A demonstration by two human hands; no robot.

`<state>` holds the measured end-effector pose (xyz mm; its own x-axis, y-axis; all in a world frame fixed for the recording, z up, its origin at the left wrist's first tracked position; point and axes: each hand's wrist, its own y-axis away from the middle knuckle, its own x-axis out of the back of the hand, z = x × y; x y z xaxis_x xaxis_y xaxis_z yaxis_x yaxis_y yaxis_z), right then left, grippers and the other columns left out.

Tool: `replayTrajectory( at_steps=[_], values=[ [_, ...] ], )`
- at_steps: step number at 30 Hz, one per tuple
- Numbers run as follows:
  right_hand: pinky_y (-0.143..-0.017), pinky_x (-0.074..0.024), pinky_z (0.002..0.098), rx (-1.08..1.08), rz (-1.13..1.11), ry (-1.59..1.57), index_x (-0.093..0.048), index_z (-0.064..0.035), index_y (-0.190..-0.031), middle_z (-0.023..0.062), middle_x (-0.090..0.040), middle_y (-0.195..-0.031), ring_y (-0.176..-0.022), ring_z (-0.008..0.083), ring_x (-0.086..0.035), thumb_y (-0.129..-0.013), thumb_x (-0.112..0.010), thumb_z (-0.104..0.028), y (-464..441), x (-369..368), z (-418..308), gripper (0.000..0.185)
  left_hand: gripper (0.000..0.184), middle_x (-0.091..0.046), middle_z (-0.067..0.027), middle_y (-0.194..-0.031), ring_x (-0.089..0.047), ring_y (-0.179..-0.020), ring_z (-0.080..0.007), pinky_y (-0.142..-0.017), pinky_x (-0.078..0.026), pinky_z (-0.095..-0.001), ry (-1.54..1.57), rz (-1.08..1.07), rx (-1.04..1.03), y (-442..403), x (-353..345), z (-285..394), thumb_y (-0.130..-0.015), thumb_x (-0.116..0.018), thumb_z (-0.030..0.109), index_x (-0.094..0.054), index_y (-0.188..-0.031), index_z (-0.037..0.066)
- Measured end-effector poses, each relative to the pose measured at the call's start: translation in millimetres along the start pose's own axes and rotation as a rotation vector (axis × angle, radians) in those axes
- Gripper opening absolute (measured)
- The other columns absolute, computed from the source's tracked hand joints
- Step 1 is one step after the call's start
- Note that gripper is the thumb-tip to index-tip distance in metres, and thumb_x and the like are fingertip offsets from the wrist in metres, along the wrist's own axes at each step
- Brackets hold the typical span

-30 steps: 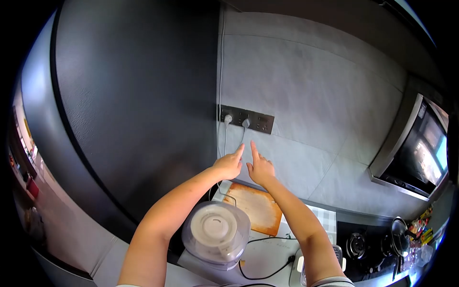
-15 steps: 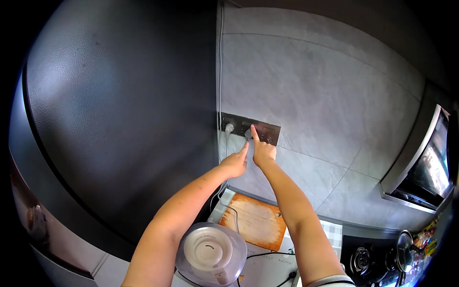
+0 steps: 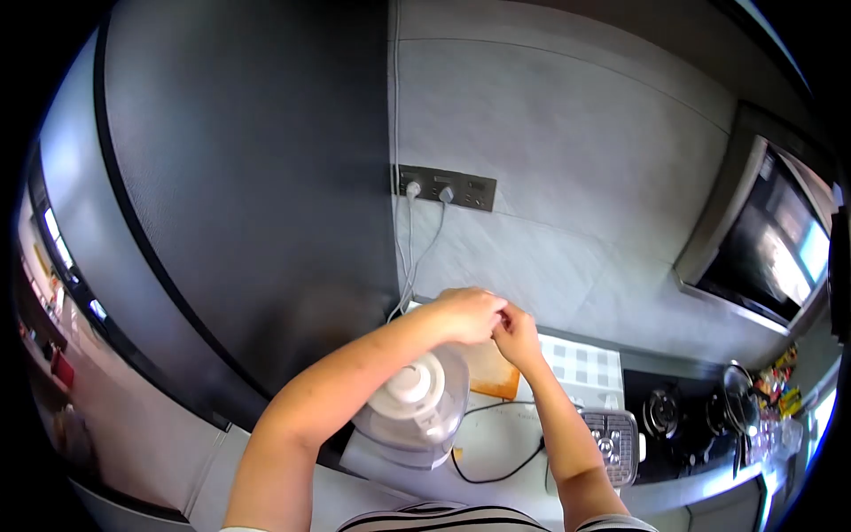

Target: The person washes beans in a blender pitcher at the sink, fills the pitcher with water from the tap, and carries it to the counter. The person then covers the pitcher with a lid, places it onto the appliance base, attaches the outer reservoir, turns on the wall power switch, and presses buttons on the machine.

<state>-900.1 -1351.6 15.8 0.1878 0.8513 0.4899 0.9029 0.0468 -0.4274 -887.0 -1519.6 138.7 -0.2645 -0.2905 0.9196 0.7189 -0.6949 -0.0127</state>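
My left hand [image 3: 472,315] and my right hand [image 3: 516,332] meet above the wooden board [image 3: 496,379], fingers curled and touching each other. Whatever may lie between the fingertips is too small to make out. Behind them on the grey wall is a dark socket strip [image 3: 479,192], with a white plug [image 3: 413,189] and a grey plug [image 3: 446,193] in it and cords hanging down. Below my left forearm stands a clear appliance with a round white lid [image 3: 410,383], partly covered by the arm.
A black cable [image 3: 496,481] loops over the white counter. Right of it are a metal grill tray [image 3: 613,448], a gas hob [image 3: 660,413], a pan [image 3: 737,395] and a range hood [image 3: 753,239]. A tall dark panel [image 3: 248,177] fills the left.
Both hands have come down from the socket strip, where their index fingers pointed, and are now together above the board. The view has shifted, and the grill tray shows more fully.
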Motion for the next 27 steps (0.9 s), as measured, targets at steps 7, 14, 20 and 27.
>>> replayTrajectory(
  at_steps=[7,14,20,27],
  values=[
    [-0.063,-0.048,0.0307,-0.133,0.172,-0.044,-0.063,0.0015,-0.101,0.0109,-0.066,-0.077,-0.067,0.0154,-0.058,-0.082,-0.062,-0.005,165,17,-24,0.02,0.038,-0.063,-0.0124,-0.122,-0.062,-0.109,-0.0293,-0.089,-0.049,-0.0413,-0.132,0.331,-0.349,98,-100,77,-0.092,-0.055,0.012,-0.058,-0.127,-0.001],
    [-0.094,-0.0492,0.0384,-0.396,0.057,-0.077,-0.048,-0.0049,-0.141,0.0145,-0.06,-0.131,-0.116,0.0257,-0.059,-0.081,-0.079,-0.021,313,-44,-20,0.069,0.043,-0.062,-0.0152,-0.126,-0.062,-0.111,-0.0333,-0.091,-0.051,-0.0419,0.342,0.201,-0.175,245,-237,49,-0.091,-0.053,0.006,-0.055,-0.135,0.007],
    [-0.106,-0.041,0.0438,-0.404,-0.027,-0.002,-0.031,-0.0042,-0.15,0.0199,-0.043,-0.147,-0.134,0.0349,-0.044,-0.074,-0.086,-0.029,376,-128,6,0.097,0.05,-0.056,-0.0199,-0.134,-0.055,-0.122,-0.0378,-0.101,-0.045,-0.041,0.494,0.18,0.204,329,-321,-13,-0.092,-0.05,0.004,-0.047,-0.142,0.006],
    [-0.115,-0.0297,0.0442,-0.252,0.158,0.01,-0.019,0.0034,-0.15,0.0288,-0.031,-0.15,-0.142,0.0426,-0.03,-0.068,-0.088,-0.023,360,-189,9,0.111,0.058,-0.053,-0.0234,-0.136,-0.053,-0.122,-0.041,-0.1,-0.045,-0.0439,0.58,0.367,0.211,350,-355,-41,-0.09,-0.051,0.001,-0.039,-0.147,0.006]
  ],
)
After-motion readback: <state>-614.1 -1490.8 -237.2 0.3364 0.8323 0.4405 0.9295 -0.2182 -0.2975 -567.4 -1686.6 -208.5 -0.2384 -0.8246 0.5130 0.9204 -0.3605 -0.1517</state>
